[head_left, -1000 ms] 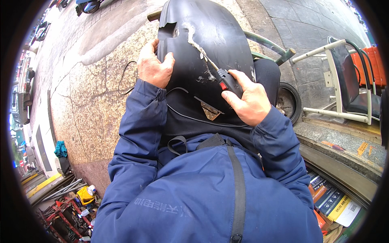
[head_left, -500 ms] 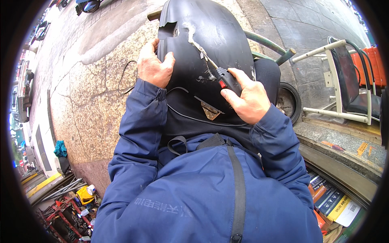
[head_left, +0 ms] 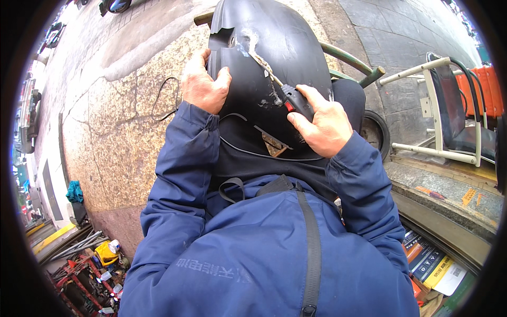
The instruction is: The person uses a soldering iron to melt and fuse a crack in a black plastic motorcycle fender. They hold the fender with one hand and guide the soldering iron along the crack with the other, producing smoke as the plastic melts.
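A curved black plastic panel (head_left: 301, 45) rests over my lap, with a rough whitish-grey seam running down its upper face. My left hand (head_left: 206, 87) grips the panel's left edge, thumb on the face and fingers round the side. My right hand (head_left: 327, 124) is closed round the black handle of a soldering iron (head_left: 298, 103) with a red switch. Its thin metal shaft points up and left along the seam, tip at the rough whitish patch. A faint bluish wisp shows beside that patch. A thin dark cable (head_left: 237, 148) curves below the panel.
Beyond the panel stick out greenish bars (head_left: 354, 61). A metal-framed chair (head_left: 443, 105) stands at right, near a black tyre (head_left: 375, 134) and an orange barrier (head_left: 483, 92). Tools and a red rack (head_left: 79, 280) lie lower left; boxes (head_left: 435, 264) lie lower right.
My right hand and the soldering iron have shifted very slightly upward. A bluish wisp now shows near the top of the seam. My left hand keeps its grip on the panel.
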